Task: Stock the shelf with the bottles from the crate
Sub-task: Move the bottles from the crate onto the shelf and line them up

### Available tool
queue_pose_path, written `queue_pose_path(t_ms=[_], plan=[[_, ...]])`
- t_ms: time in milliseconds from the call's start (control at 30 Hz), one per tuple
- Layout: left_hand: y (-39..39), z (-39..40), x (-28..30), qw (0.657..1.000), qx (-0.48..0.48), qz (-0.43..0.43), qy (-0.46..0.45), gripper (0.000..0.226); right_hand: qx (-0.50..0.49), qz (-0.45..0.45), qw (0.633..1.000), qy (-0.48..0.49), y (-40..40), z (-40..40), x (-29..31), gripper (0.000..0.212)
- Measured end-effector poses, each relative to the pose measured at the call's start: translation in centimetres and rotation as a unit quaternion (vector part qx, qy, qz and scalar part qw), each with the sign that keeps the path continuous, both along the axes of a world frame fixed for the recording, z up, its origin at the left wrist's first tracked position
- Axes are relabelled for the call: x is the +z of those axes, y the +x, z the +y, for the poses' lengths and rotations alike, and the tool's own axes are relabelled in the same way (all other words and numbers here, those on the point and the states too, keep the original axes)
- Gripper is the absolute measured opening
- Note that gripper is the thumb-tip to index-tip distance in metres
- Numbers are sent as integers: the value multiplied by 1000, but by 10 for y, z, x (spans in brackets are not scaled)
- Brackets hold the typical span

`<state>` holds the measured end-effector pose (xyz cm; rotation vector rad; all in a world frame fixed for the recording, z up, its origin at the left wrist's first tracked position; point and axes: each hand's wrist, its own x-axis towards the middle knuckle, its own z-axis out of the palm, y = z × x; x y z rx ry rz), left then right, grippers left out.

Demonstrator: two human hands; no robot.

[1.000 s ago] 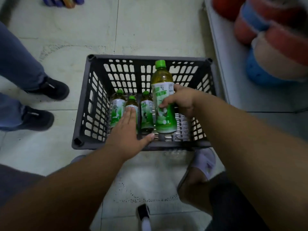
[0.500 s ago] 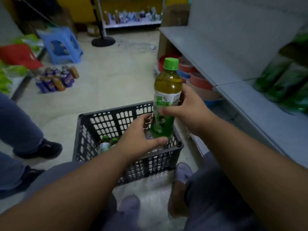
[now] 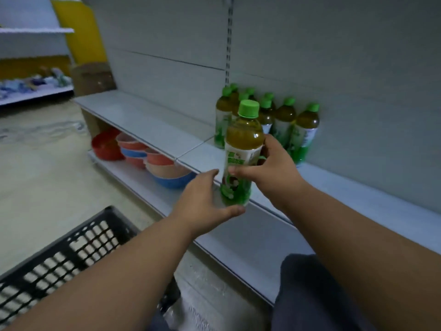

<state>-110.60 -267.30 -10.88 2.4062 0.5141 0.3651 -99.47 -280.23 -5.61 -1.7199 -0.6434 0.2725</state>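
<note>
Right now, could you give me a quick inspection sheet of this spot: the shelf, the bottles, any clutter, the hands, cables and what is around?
Surface: grey shelf, left stretch bare.
Job's things: held bottle, green cap, upright above the shelf's front edge; bottles on the shelf grouped against the back panel; black crate on the floor at lower left, contents not visible.
Clutter: stacked plastic bowls on the lower shelf.
Hands: right hand grips the held bottle; left hand open beside its base.
Cables: nothing seen.
Surroundings: another shelf unit with blurred goods, far left.
</note>
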Motion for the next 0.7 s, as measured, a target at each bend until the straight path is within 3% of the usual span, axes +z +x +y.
queue_pose_path(t_ms=[233, 367, 533, 700], plan=[[125, -9, -37, 991, -78, 69, 88, 109, -123, 4, 992, -25, 92, -15, -34, 65], [172, -13, -64, 987, -73, 88, 109, 97, -157, -16, 986, -58, 128, -7, -52, 64], [191, -13, -89, 965, -58, 160, 197, 119, -206, -36, 975, -80, 140, -3, -73, 52], [192, -10, -90, 946, -88, 210, 230, 120, -194, -111, 948, -225, 135, -3, -98, 63]])
